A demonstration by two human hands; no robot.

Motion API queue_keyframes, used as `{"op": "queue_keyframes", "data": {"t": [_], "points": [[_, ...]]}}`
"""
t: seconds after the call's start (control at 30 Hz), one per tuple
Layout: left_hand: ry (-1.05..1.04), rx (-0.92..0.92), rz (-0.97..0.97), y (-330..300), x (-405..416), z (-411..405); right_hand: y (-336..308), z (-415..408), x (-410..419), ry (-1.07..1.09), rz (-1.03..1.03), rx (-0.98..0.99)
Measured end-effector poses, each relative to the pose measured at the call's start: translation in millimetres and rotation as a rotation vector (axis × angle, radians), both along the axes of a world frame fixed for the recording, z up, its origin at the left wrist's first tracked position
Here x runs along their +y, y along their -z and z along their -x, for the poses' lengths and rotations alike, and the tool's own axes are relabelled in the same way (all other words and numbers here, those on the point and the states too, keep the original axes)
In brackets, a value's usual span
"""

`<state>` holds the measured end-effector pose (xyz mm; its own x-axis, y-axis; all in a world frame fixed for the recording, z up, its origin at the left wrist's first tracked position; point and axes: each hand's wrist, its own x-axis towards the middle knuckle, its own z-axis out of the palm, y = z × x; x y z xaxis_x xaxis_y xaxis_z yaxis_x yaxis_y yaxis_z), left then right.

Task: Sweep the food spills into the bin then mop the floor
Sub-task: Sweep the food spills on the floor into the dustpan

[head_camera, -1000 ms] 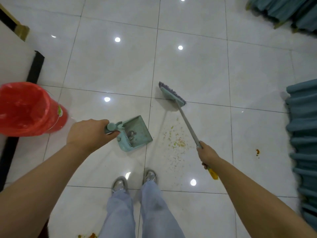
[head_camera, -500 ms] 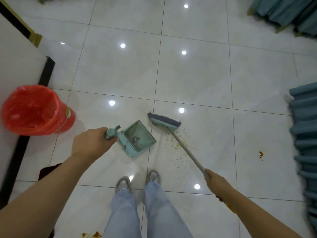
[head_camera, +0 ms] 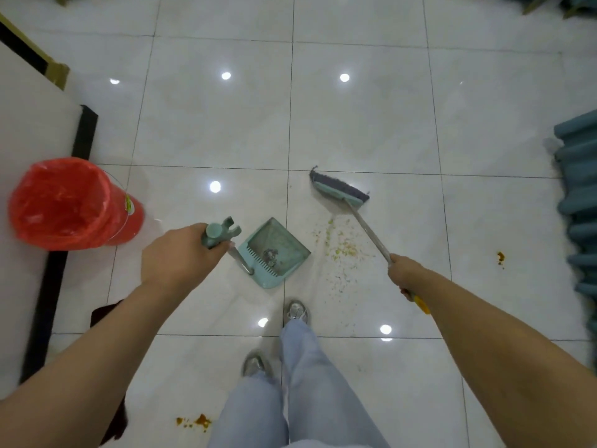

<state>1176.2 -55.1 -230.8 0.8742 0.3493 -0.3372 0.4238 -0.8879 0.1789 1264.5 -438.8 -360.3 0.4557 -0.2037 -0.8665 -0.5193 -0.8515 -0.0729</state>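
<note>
My left hand [head_camera: 179, 253] grips the top of the handle of a teal dustpan [head_camera: 274, 252], whose pan rests on the white tile floor and holds a few dark scraps. My right hand [head_camera: 405, 273] grips the grey handle of a broom, whose teal head [head_camera: 339, 189] sits on the floor beyond a scatter of yellowish crumbs [head_camera: 342, 247]. The crumbs lie just right of the dustpan's mouth. A bin lined with a red bag [head_camera: 71, 203] stands at the left.
Orange spill spots lie at the right [head_camera: 500, 257] and near my feet at the bottom [head_camera: 195, 421]. Teal upholstered seats [head_camera: 578, 202] line the right edge. A white table with a dark rim [head_camera: 85, 130] borders the left. My shoes [head_camera: 295, 313] stand just behind the dustpan.
The broom head swept in toward the dustpan, then moved back out to the far right of the crumbs. The dustpan stays beside them.
</note>
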Motion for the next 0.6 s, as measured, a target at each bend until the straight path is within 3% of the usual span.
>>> {"op": "queue_keyframes", "data": {"t": [0.27,0.6], "points": [[0.084,0.008,-0.066,0.8,-10.3,40.0,-8.1,91.3,-45.4,0.019,0.008,0.044],[0.007,-0.101,-0.027,-2.4,4.2,176.9,-13.8,235.8,-33.1,0.065,0.003,0.034]]}}
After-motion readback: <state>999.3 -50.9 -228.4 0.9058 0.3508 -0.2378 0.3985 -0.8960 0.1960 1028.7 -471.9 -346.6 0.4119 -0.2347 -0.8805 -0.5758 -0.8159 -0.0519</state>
